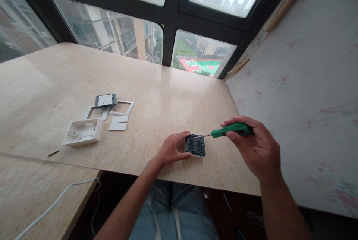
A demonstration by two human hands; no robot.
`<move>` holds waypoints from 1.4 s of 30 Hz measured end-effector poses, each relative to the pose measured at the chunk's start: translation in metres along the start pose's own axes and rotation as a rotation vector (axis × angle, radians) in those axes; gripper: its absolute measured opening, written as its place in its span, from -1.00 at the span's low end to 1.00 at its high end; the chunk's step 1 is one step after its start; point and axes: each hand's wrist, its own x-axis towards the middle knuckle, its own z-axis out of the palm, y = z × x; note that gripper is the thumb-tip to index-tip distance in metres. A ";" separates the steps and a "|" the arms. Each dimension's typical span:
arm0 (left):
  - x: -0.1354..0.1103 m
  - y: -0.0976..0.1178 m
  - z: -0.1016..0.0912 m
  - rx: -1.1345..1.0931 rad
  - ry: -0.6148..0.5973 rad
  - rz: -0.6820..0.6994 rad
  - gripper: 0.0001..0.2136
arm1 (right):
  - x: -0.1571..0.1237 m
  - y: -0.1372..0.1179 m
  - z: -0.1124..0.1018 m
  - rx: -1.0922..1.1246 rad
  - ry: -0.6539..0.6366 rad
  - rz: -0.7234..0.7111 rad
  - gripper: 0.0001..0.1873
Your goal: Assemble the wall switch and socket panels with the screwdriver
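Observation:
My left hand (172,148) grips a square wall switch (195,146) by its left side, thumb at the near edge and fingers at the far edge. The switch has a dark grey inner face and a white casing, and it rests on the stone counter. In my right hand (258,147) is a screwdriver (232,130) with a green handle. Its metal shaft points left, the tip at the upper part of the switch's dark face. Whether the tip sits in a screw or slot is too small to tell.
On the counter (156,94) at left lie a socket module (105,100), white frames (122,108), two white plates (118,126), an open white mounting box (83,132) and a small brown strip (53,153). A white cable (56,202) runs lower left. A papered wall (302,83) bounds the right.

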 end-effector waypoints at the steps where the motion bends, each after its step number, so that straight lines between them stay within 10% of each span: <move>1: 0.000 0.000 0.000 0.000 0.002 0.000 -0.32 | 0.000 -0.001 0.002 0.012 -0.022 0.003 -0.68; 42: -0.001 -0.001 0.000 0.012 -0.005 0.001 -0.29 | 0.010 0.007 0.019 -0.116 -0.196 -0.054 -0.66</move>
